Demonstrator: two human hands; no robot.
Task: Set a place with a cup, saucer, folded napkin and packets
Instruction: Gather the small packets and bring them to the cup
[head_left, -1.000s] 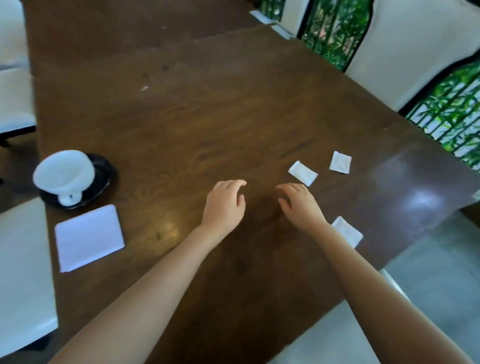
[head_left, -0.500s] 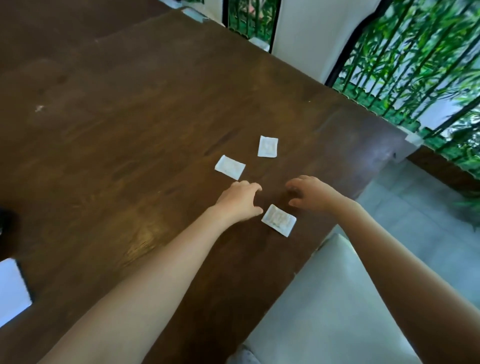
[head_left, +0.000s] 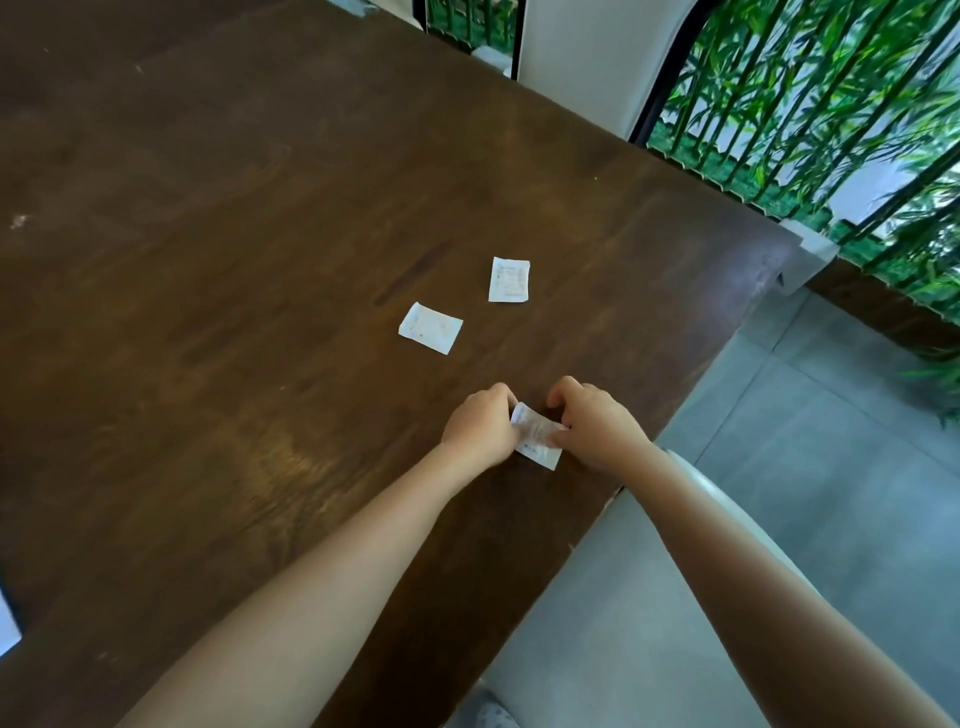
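Dark wood table (head_left: 218, 291), glossy, filling left and centre; right edge running diagonally from far centre to near centre. Beyond right edge: grey tiled floor (head_left: 831, 493), pale chair seat (head_left: 639, 613) tucked close under near right edge. Far right: black railing (head_left: 810, 93) with green bamboo behind; white panel (head_left: 576, 57) at far centre. Three white packets on table, right of centre. Far packet (head_left: 509, 279) flat, nearly square-on, faint print visible. Mid packet (head_left: 430, 328) flat, rotated, just left of and nearer than far packet; the two close but apart. Near packet (head_left: 537, 435) close to right table edge, well apart from the other two, pinched between both hands. Left hand (head_left: 480, 428) curled, fingertips closed on packet's left end. Right hand (head_left: 597, 426) curled, thumb and fingers closed on packet's right side, thumb lying across top face. Hands close together, separated only by visible strip of packet. Far end of packet appears slightly raised; near corner low against wood; cannot tell whether fully lifted clear. Both forearms bare, entering from near edge, converging on packet. White sliver (head_left: 8, 626) at near left frame edge, on table, mostly cut off; identity not determinable. Cup and saucer out of frame.
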